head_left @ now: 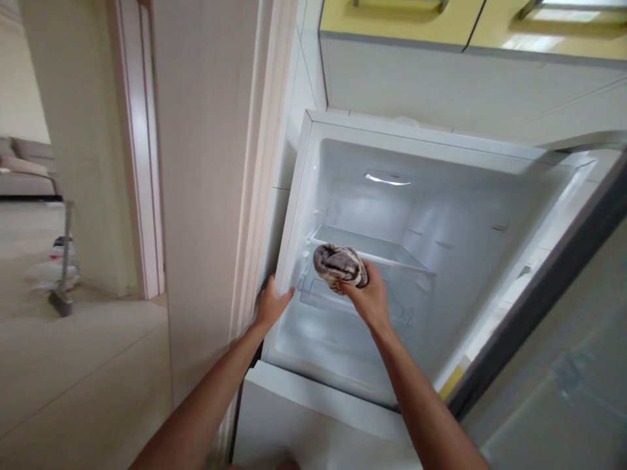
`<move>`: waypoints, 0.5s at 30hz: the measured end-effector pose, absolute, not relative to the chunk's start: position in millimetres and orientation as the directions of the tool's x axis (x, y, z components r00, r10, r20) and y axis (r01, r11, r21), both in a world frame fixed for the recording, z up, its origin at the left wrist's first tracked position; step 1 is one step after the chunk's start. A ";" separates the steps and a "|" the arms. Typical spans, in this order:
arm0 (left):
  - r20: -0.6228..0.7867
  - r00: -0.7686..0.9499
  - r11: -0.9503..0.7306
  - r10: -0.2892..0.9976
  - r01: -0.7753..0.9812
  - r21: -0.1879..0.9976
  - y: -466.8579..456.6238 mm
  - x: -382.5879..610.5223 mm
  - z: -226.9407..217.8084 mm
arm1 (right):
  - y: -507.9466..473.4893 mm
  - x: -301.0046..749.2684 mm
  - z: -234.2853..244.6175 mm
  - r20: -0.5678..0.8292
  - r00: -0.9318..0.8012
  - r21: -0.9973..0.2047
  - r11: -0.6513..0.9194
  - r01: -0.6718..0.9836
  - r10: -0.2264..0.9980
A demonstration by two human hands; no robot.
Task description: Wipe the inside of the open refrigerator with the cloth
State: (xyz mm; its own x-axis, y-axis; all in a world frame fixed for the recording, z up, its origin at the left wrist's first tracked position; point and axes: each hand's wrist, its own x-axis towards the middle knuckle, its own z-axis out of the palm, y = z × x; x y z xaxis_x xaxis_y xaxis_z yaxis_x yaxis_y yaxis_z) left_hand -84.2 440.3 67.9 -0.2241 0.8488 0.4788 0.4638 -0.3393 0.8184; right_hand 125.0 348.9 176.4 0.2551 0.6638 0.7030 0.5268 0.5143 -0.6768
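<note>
My right hand [368,294] is closed round a folded brown-and-cream patterned cloth [340,266], held up in front of the opening of a white refrigerator [343,134]. My left hand [272,304] grips the refrigerator's left side edge, with the thumb on the front and the other fingers partly hidden on the outer side. Behind the cloth, inside the compartment, are a glass shelf [372,247] and a clear plastic drawer [318,293]. The cloth and my right hand hide part of both.
The open refrigerator door [553,365] stands close on the right. A pale door frame [210,196] rises just left of the refrigerator. Yellow cabinets [401,23] hang above. Farther left, a broom-like tool [63,287] stands on the floor, with a sofa [29,166] behind.
</note>
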 end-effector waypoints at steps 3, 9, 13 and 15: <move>0.490 -0.243 -0.358 0.837 0.435 0.826 443.1 -83.9 57.8 | 383.2 125.9 170.2 0.738 0.069 -0.523 0.505 0.686 0.671; 0.482 -0.292 -0.372 0.826 0.360 0.856 445.5 -80.9 51.0 | 461.2 123.0 155.3 0.621 -0.093 -0.403 0.419 0.814 0.778; 0.481 -0.306 -0.399 0.821 0.296 0.868 446.0 -79.9 47.6 | 514.0 121.3 146.8 0.578 -0.098 -0.407 0.391 0.826 0.810; 0.483 -0.309 -0.410 0.819 0.273 0.870 445.6 -79.7 46.8 | 537.9 123.2 143.6 0.573 -0.105 -0.405 0.393 0.826 0.813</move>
State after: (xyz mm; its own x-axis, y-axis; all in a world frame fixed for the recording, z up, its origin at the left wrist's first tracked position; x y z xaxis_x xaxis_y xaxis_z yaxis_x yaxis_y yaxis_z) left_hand -79.7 445.6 46.8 -0.3088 0.8195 0.4828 0.2733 -0.4098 0.8703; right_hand 123.2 537.9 143.6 -0.1054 0.8128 0.5730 0.8258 0.3926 -0.4050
